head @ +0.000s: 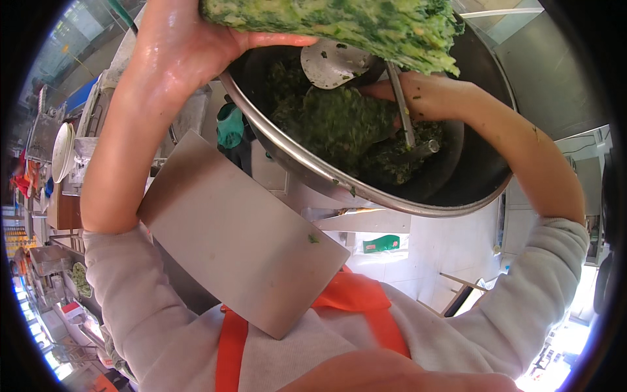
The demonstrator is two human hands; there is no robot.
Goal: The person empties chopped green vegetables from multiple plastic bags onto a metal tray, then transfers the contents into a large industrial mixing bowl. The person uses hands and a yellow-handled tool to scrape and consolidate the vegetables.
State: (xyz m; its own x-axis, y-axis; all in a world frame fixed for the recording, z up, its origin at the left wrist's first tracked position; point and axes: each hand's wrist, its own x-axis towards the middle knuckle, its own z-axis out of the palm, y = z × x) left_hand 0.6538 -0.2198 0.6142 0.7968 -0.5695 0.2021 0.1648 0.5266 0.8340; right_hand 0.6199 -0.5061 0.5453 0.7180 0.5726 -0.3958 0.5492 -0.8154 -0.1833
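My left hand (188,54), wet and shiny, holds a thick slab of chopped green vegetable mix (338,27) at the top of the view, above the bowl. Its thumb stretches along the slab's lower edge; the other fingers are hidden. Inside a large tilted steel mixing bowl (289,157), my right hand (426,95) grips a dark green clump of chopped greens (340,117). A metal mixer rod (401,105) crosses in front of that hand, hiding part of its fingers. Near the clump sits a rounded metal mixer part (333,63), speckled with green bits.
A slanted steel panel (245,230) stands between my left forearm and chest. Below the bowl, a green packet (381,243) lies near the white tiled floor (441,245). At far left are white plates (62,152) and cluttered counters. A glass pane (548,68) borders the bowl's right side.
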